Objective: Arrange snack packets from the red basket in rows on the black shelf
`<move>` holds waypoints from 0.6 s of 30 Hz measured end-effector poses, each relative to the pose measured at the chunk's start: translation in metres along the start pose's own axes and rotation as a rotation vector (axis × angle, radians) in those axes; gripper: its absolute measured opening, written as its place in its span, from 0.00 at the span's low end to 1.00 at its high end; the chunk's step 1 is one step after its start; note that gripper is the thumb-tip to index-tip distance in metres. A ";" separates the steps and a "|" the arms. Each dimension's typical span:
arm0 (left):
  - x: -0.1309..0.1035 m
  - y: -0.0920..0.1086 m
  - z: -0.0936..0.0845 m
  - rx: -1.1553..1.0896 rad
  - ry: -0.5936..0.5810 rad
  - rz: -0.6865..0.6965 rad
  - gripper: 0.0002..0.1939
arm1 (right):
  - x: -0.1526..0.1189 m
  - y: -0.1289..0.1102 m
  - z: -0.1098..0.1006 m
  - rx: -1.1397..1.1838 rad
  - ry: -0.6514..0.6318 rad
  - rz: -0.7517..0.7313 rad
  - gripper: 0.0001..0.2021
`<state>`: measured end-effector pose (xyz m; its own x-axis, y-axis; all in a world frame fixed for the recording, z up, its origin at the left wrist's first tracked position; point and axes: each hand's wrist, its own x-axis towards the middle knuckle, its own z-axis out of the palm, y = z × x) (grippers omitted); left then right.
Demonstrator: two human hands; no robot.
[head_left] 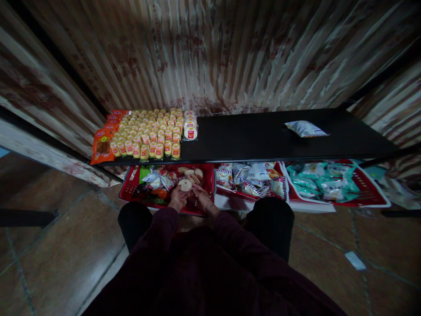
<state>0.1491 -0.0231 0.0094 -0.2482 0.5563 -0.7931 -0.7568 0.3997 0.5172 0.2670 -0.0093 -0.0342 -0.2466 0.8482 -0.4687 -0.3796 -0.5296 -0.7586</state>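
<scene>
Over the left red basket (131,184), my left hand (178,198) is closed on a round, pale packaged cake (185,184). My right hand (201,196) is closed beside it, its fingers at the right side of the same cake. More round cakes (196,174) lie in the basket just beyond my hands, near white packets (157,179). On the black shelf (240,140) above stand rows of small yellow wrapped cakes (148,127), with a short row of round white packaged cakes (190,132) at their right and orange packets (101,147) at their left.
A white packet (305,129) lies on the shelf's right part. Below the shelf are a middle basket of white packets (258,171) and a right basket of green-and-white packets (332,184). Patterned curtain (213,57) hangs behind. My knees (271,224) flank my arms.
</scene>
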 end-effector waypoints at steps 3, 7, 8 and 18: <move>0.002 -0.002 0.000 0.044 -0.025 0.031 0.11 | 0.001 0.002 0.000 -0.065 0.019 -0.048 0.27; 0.003 -0.005 0.002 0.155 -0.034 0.065 0.10 | 0.002 0.001 0.000 -0.200 0.041 -0.075 0.27; 0.003 -0.006 0.002 0.187 -0.029 0.071 0.11 | 0.002 0.000 0.000 -0.229 0.033 -0.076 0.27; -0.001 -0.015 0.010 0.484 -0.143 0.270 0.16 | -0.009 -0.013 0.006 -0.238 -0.052 -0.081 0.25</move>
<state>0.1674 -0.0224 0.0060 -0.2847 0.7648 -0.5780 -0.3065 0.4987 0.8108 0.2689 -0.0097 -0.0173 -0.2720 0.8830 -0.3825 -0.1807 -0.4372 -0.8810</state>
